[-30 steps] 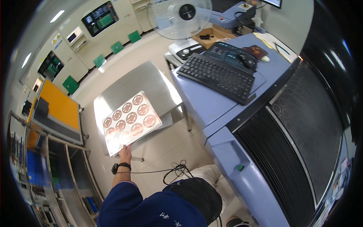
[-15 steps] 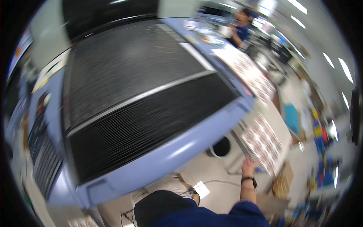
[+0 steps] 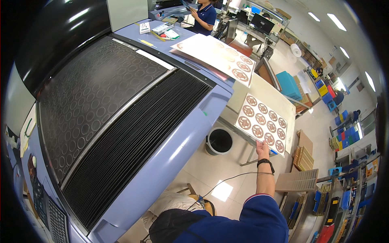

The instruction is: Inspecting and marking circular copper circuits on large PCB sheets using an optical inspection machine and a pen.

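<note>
Since half a second ago the view has steadied and swung back over the big blue machine (image 3: 170, 133), and the printed sheet (image 3: 262, 123) with its rows of round brown designs now sits clearer and higher in the picture, out at arm's length. Only one of the hands shows: the right hand (image 3: 262, 148), a dark watch on its wrist, is clamped on the sheet's near lower corner, fingers pinching the edge. The left hand is out of view. The sheet hangs in the air beside the machine, above the pale tabletop (image 3: 259, 87) and just past a black waste bin (image 3: 219, 141) on the floor.

Held by a single corner, the sheet is likely to sag or fold under its own weight, which could crease it. A swing of the arm could catch its far edge on the tabletop's rim or on the machine's corner. A second printed sheet (image 3: 216, 54) lies on the machine's top, and another person (image 3: 204, 15) stands at the far end, well apart.
</note>
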`<state>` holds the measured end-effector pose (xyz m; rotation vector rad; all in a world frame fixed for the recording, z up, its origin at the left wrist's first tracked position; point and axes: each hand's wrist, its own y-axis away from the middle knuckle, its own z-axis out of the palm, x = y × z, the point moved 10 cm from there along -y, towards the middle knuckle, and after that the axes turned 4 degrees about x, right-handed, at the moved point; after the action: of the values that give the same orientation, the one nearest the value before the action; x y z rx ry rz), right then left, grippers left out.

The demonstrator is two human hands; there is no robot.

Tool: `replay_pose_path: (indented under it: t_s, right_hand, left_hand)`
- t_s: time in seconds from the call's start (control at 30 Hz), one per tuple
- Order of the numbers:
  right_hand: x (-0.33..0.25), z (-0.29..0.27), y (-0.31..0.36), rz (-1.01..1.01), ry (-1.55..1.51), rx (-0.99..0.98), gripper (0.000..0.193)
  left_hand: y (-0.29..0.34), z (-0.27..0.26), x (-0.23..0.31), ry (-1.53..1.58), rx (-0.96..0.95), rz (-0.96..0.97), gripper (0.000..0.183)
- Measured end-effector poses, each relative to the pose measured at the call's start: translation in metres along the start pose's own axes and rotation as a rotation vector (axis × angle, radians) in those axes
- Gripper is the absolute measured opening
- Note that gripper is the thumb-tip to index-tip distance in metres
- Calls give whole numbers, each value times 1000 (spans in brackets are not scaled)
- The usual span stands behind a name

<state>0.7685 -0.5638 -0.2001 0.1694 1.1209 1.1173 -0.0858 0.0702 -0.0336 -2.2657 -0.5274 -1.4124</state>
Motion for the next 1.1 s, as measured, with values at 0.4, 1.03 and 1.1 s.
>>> replay_pose_path:
  t_s: [0.4,1.03,1.1]
  right_hand:
    - [-148,62,269,-506,-57,-550,29]
    - [234,297,611,394,435,-1410,25]
    - [294,305,644,490,505,-1435,25]
  left_hand:
    - [-36,20,47,164,-210,351,48]
    - [-46,82,173,397,-122,318,21]
    - [-43,86,176,392,-141,302,18]
